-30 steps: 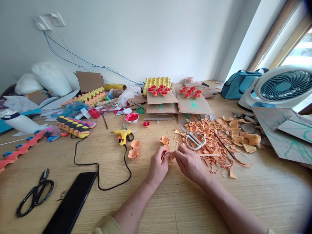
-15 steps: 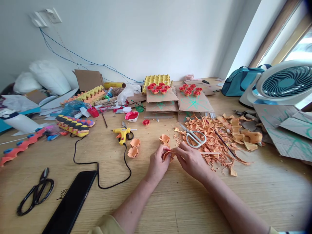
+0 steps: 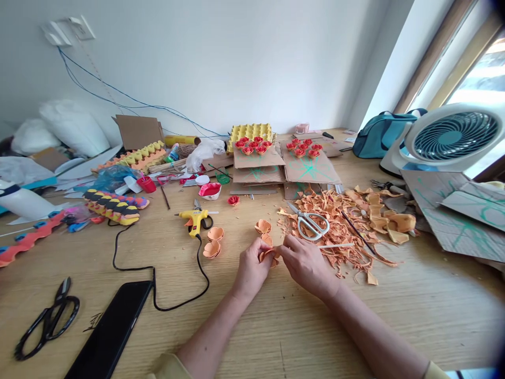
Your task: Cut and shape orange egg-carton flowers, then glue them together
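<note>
Between my hands is an orange flower cup cut from egg-carton material [image 3: 266, 256]. My left hand [image 3: 252, 266] pinches it from the left, and the fingertips of my right hand [image 3: 305, 263] are closed on its right edge. Fingers partly hide the cup. Just beyond it stand more orange flower cups [image 3: 263, 226], one behind the other. Two further orange cups [image 3: 212, 249] sit to the left, by a yellow glue gun [image 3: 195, 221] with a black cord. White-handled scissors [image 3: 313, 225] lie past my right hand on a heap of orange scraps [image 3: 339, 231].
Black scissors [image 3: 49, 318] and a black phone [image 3: 110, 329] lie at the front left. Red flowers [image 3: 252, 146] stand on cardboard [image 3: 258, 173] at the back, with a bowl of red paint [image 3: 209, 191] nearby. A white fan [image 3: 453, 137] and a teal bag [image 3: 381, 134] are at right.
The camera view has shifted slightly, so the whole scene sits a little further left. Both hands keep hold of the orange cup, with only slight finger movement.
</note>
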{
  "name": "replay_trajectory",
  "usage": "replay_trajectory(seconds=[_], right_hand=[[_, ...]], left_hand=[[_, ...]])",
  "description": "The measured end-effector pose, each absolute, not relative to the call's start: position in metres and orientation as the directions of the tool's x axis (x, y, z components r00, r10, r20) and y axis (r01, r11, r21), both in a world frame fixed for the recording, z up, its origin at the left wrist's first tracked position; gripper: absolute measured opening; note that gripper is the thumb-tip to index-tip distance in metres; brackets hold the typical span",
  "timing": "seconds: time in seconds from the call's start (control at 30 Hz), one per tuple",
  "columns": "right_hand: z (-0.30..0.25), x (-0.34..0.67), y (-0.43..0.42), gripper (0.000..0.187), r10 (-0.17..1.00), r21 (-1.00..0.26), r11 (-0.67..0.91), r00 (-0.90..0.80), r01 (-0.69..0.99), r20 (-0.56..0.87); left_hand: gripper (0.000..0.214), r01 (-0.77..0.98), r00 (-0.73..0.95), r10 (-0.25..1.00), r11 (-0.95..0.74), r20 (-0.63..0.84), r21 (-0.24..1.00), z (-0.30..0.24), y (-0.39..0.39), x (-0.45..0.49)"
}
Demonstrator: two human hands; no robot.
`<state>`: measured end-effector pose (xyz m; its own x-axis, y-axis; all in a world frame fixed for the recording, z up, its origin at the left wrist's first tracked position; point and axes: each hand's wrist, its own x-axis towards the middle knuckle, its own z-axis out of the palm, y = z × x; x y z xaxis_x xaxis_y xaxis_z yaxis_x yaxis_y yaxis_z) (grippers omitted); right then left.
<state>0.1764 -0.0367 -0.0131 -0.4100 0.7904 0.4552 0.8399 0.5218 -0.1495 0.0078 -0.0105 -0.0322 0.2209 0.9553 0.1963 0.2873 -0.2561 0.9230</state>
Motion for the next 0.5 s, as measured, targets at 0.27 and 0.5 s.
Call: replay_trajectory(seconds=[0.27,0.5], right_hand=[[-0.0168,0.1760,-0.0338,0.022,0.844,-0.427,0.490,-0.289,0.760,0.453],[-0.0150,0.1777,-0.0344,0.021,0.827,-0.418,0.508,-0.291,0.753,0.481]], left_hand=[[0.009,0.365,0.295,0.878,-0.469,0.377,0.804,-0.0295,-0.0101,0.0022],[0.009,0.357,0.327,0.862,-0.492,0.388,0.794,-0.0283,-0.0108,0.0044]])
